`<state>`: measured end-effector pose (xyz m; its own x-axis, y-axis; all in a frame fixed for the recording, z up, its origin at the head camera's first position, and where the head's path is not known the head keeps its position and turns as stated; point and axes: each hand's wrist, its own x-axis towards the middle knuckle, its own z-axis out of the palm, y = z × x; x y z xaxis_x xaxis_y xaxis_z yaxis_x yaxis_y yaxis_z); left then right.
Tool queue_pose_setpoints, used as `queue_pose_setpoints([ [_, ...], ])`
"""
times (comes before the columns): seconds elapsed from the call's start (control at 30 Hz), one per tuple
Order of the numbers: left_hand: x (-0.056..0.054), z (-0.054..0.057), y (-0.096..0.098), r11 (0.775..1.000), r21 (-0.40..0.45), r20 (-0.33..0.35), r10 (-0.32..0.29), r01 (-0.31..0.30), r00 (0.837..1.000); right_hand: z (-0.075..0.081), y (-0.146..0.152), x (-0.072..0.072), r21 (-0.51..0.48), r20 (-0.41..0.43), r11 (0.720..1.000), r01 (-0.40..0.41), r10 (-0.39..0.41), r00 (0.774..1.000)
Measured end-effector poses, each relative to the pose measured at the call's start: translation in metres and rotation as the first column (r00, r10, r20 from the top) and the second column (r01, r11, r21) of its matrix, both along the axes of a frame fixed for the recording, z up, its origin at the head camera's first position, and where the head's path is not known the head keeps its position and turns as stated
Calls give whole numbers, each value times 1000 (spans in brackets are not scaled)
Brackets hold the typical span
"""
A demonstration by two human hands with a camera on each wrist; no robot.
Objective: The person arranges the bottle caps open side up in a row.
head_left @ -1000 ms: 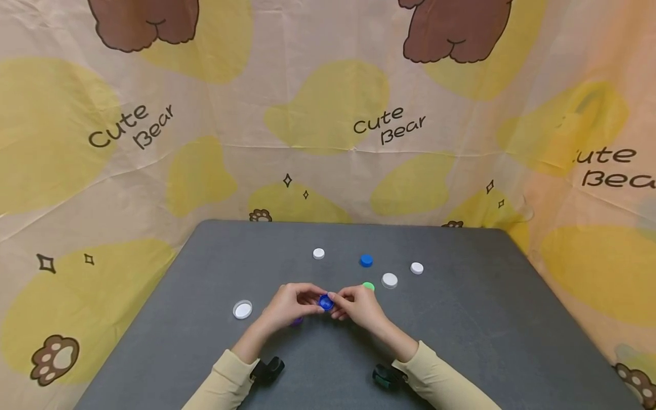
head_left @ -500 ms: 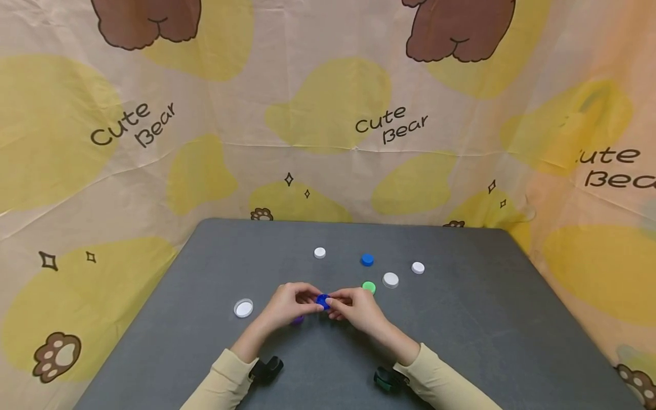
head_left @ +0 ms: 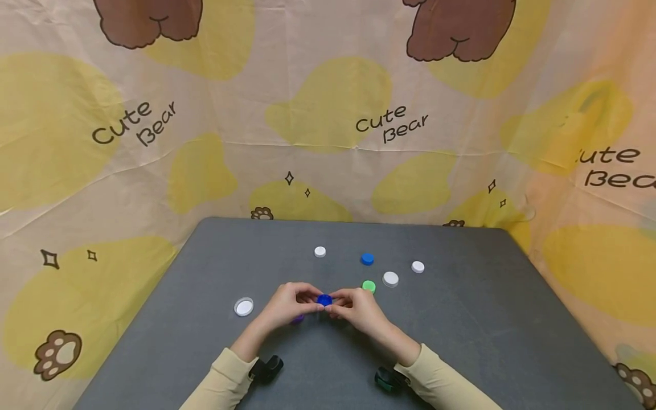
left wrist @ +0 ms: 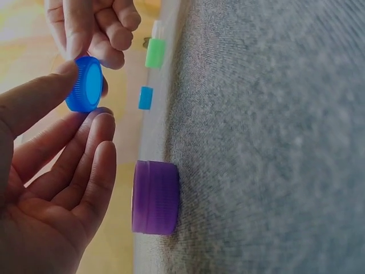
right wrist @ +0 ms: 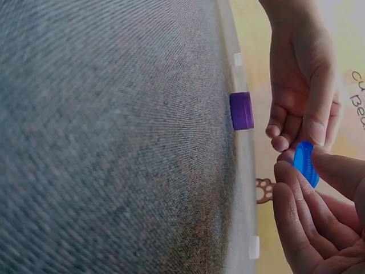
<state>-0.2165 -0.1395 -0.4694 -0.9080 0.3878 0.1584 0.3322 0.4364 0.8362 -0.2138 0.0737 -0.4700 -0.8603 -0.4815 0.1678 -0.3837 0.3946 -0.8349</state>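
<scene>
I have the left hand (head_left: 288,303) and the right hand (head_left: 359,306) raised and facing each other, their tips drawn close together in the space between them. On my head feed both arms slant inward from behind the hands, the left sleeve (head_left: 221,380) and the right sleeve (head_left: 447,382) ending just short of the bare wrists. I see each hand in a light pinch, the thumbs on the near side and the index fingers beyond them. My left wrist feed shows the left thumb (left wrist: 43,98) stretched toward the tips, the spare fingers loosely bent below it. On the right wrist feed, the right thumb (right wrist: 341,176) reaches in likewise, its neighbouring fingers gently curved.
</scene>
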Motion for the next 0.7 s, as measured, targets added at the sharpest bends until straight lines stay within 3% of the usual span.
queue_pose_setpoints([
  [0.23, 1, -1, -1, 1000, -1, 22, -25, 25, 999, -2, 0, 0, 56, -53, 998, 18, -15, 998],
  [0.43, 0, -3, -1, 998, -21, -5, -55, 54, 999, -4, -2, -1, 101, -75, 995, 15, -8, 997],
  [0.7, -2, -7, -1, 991, -118, -57, -66, 59, 996, -5, -3, -3, 139, -82, 990, -10, 22, 996],
])
